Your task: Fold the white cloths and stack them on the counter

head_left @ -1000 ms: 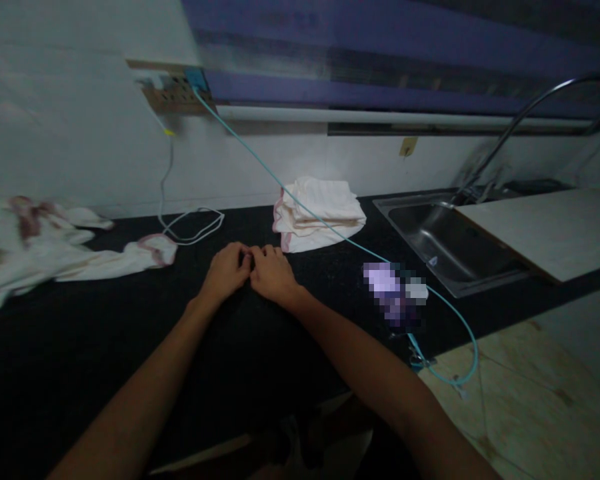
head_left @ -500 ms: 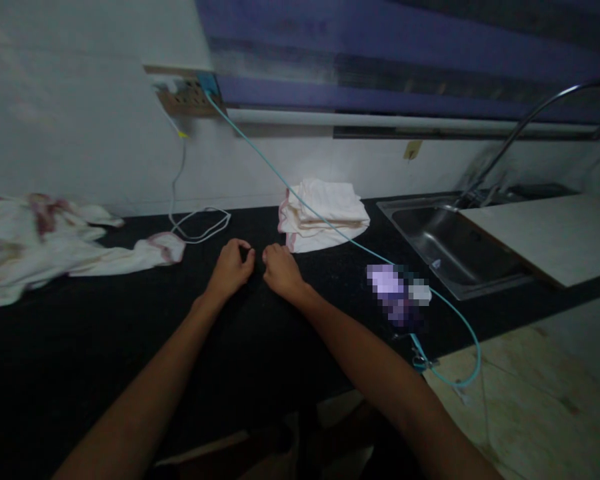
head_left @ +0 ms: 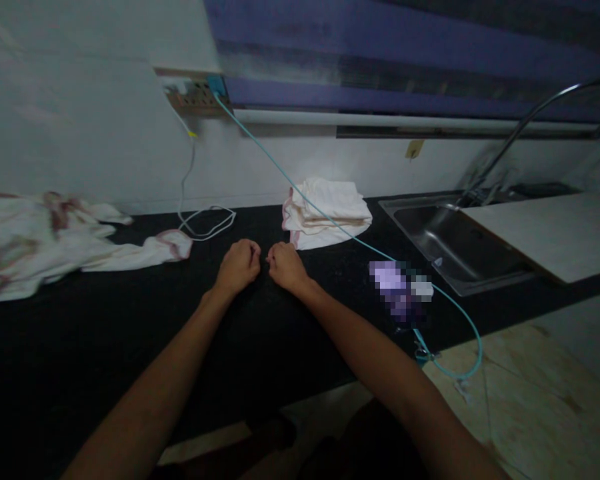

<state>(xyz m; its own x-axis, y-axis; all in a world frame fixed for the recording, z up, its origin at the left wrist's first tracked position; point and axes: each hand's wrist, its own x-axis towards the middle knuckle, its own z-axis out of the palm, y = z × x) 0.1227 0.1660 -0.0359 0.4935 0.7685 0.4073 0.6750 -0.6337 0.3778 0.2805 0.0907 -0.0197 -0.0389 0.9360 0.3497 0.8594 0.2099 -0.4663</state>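
Note:
My left hand (head_left: pixel 239 267) rests on the black countertop (head_left: pixel 280 340) with its fingers curled into a loose fist. Just right of it, a narrow gap away, my right hand (head_left: pixel 287 267) lies curled in the same way. Nothing shows in either hand. Right behind my right hand is a stack of folded white cloths (head_left: pixel 330 207) with pinkish edging. To the left, a crumpled white cloth (head_left: pixel 135 255) with reddish patches spreads over the counter, one end reaching toward my left hand.
A white cable (head_left: pixel 213 230) coils by the wall below a socket strip (head_left: pixel 197 97). From the strip, a teal cable (head_left: pixel 275 165) crosses over the folded cloths toward a blurred purple item (head_left: pixel 393 287). At right are a steel sink (head_left: pixel 430 243), a curved faucet (head_left: pixel 510 140) and a pale board (head_left: pixel 550 230).
The view has shifted a little, so things at left appear farther right. My left thumb and fingers have drawn closer together. Both hands stay side by side on the counter.

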